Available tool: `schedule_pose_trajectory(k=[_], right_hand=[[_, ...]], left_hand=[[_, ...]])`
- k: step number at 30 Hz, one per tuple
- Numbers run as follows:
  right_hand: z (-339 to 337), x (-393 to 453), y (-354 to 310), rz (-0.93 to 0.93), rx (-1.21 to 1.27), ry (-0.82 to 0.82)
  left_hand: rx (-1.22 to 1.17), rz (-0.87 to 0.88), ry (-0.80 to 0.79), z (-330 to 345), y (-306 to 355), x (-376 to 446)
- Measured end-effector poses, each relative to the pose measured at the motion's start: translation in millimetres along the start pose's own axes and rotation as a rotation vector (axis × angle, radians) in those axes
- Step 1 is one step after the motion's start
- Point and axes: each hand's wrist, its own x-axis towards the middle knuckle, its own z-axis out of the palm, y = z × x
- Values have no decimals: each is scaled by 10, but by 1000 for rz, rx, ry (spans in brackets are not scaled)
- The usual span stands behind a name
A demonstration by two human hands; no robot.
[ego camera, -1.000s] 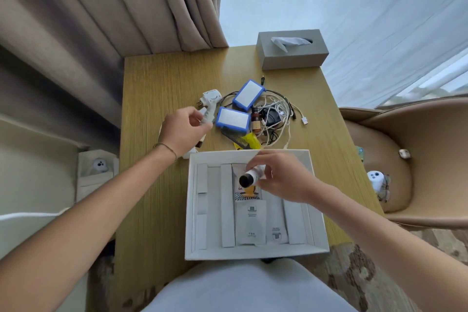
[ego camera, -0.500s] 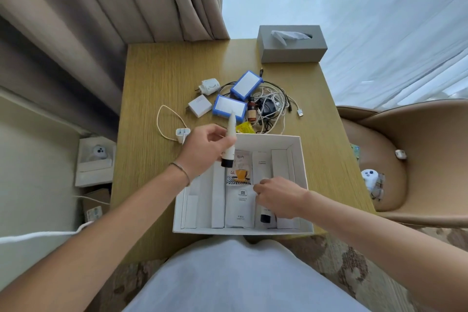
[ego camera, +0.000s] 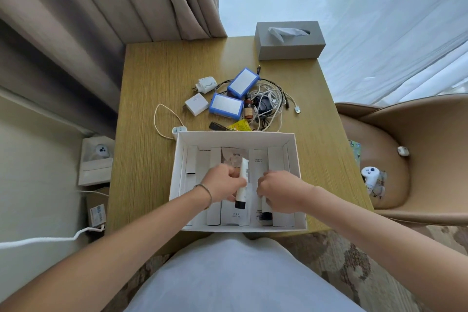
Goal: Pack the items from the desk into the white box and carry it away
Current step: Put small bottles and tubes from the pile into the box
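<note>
White box (ego camera: 298, 159), desk's near edge: my left hand (ego camera: 222, 185) grips white tube (ego camera: 242, 185) inside; my right hand (ego camera: 276, 191) grips second tube (ego camera: 266, 211) alongside. Lay both flat, parallel, before releasing. Remaining items beyond box's far wall.

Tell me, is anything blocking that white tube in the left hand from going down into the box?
Nothing visible does. The left hand grips the white tube already inside the white box, just above flat sachets lying on its floor. The right hand holds a second tube beside it, apart.
</note>
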Motion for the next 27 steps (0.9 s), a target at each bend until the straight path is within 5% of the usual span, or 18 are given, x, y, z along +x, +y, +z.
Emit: schedule_pose_trajectory(k=[11, 21, 27], right_hand=[[-244, -167, 180, 145, 287, 380], [-188, -120, 130, 170, 392, 431], [-343, -68, 171, 166, 421, 511]], left_hand=[[179, -127, -95, 378, -84, 233], [431, 59, 29, 403, -44, 194], [357, 117, 89, 94, 129, 96]])
